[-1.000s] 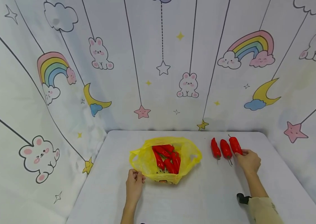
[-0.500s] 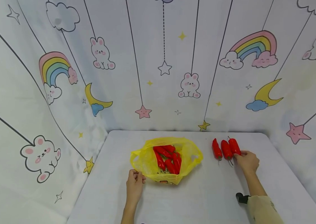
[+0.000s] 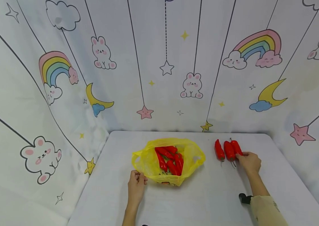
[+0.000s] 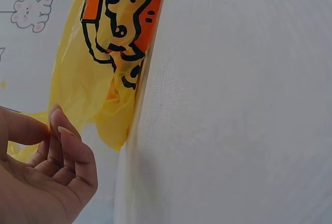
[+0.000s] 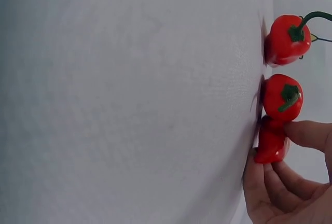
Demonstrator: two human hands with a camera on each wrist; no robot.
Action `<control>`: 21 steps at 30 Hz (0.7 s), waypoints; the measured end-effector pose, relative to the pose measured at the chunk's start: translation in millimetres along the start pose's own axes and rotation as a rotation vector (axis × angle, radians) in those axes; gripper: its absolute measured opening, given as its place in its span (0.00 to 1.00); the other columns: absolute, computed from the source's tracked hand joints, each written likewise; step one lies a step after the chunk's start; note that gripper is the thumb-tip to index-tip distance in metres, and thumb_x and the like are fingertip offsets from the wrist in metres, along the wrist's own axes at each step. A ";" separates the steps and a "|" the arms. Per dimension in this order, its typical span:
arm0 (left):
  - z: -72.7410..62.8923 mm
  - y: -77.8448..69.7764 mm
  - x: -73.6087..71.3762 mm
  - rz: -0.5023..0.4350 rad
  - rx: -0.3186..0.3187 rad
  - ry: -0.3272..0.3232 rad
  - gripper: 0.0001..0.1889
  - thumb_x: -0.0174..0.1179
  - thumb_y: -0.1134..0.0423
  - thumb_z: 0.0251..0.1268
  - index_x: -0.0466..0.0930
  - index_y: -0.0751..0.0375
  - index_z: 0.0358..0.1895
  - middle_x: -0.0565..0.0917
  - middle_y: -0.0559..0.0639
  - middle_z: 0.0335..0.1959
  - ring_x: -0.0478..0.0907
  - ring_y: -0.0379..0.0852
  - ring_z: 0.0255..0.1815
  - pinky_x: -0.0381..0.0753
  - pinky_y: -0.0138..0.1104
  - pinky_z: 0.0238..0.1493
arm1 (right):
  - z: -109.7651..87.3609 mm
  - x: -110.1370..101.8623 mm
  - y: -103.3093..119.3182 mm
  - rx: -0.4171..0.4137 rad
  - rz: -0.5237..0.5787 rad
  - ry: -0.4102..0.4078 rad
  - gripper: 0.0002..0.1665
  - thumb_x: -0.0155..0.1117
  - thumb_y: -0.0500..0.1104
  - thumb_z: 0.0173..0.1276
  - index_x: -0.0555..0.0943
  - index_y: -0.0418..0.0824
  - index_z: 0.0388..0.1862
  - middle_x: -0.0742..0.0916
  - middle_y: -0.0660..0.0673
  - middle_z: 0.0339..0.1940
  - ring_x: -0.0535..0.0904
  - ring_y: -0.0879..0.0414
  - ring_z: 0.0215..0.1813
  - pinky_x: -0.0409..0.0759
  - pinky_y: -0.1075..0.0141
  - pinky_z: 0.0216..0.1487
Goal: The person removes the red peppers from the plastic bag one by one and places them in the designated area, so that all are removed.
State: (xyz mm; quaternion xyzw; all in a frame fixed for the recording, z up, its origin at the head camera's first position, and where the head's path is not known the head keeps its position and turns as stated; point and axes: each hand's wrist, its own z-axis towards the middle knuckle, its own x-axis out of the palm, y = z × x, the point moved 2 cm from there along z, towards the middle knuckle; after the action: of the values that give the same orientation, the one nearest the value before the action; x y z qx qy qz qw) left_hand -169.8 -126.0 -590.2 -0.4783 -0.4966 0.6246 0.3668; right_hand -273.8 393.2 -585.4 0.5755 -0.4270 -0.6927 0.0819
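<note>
Lettering, head view: one short dark word (image 3: pixel 166 172) on the near wall of the yellow bag (image 3: pixel 189 158), seen inside the opening. Small and blurred; looks like "KIDS", reading uncertain. Marks just beneath it too small to make out.

Outer face, left wrist view: cartoon print (image 4: pixel 124 24), black outline with orange patches, creased at its lower part and cut off by the upper edge of view; its shapes form a drawing, no characters legible.
</note>
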 end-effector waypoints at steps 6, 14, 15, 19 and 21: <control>-0.9 -1.8 -0.7 0.002 0.011 0.004 0.06 0.52 0.65 0.83 0.70 0.66 0.49 0.84 0.53 0.31 0.80 0.46 0.30 0.78 0.31 0.33 | 0.2 0.0 0.6 0.034 -0.009 0.027 0.32 0.60 0.52 0.76 0.78 0.24 0.62 0.83 0.23 0.57 0.79 0.29 0.54 0.82 0.46 0.43; -0.7 0.0 -0.4 -0.005 0.012 0.003 0.06 0.53 0.65 0.83 0.70 0.66 0.49 0.84 0.53 0.31 0.81 0.46 0.31 0.79 0.31 0.33 | 0.2 -1.1 1.0 0.033 -0.012 0.035 0.33 0.59 0.53 0.77 0.78 0.24 0.62 0.84 0.23 0.57 0.80 0.30 0.53 0.83 0.49 0.40; -0.6 -0.1 -0.5 -0.007 0.012 0.004 0.06 0.53 0.65 0.83 0.70 0.66 0.49 0.84 0.53 0.31 0.81 0.46 0.31 0.79 0.31 0.33 | 0.3 -1.4 1.0 0.036 -0.014 0.037 0.33 0.59 0.53 0.77 0.78 0.25 0.63 0.84 0.23 0.57 0.80 0.30 0.52 0.83 0.50 0.39; -0.3 0.0 -0.4 -0.008 0.004 0.006 0.06 0.53 0.65 0.83 0.70 0.66 0.49 0.84 0.53 0.31 0.81 0.46 0.31 0.79 0.31 0.33 | -0.4 -3.8 1.2 0.044 -0.016 0.050 0.34 0.58 0.54 0.77 0.78 0.25 0.63 0.84 0.24 0.56 0.80 0.31 0.51 0.82 0.55 0.35; -0.1 0.0 -0.3 -0.004 0.000 0.006 0.06 0.53 0.65 0.83 0.70 0.65 0.49 0.84 0.53 0.30 0.80 0.45 0.30 0.79 0.31 0.33 | -1.7 -5.4 2.0 0.046 -0.016 0.059 0.34 0.58 0.54 0.77 0.77 0.24 0.64 0.84 0.24 0.56 0.80 0.32 0.50 0.81 0.58 0.33</control>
State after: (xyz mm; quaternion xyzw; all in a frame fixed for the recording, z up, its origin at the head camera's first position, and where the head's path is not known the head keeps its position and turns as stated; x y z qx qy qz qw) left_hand -169.7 -126.3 -590.1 -0.4792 -0.4965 0.6224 0.3694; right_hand -271.4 394.4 -580.1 0.6007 -0.4354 -0.6663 0.0756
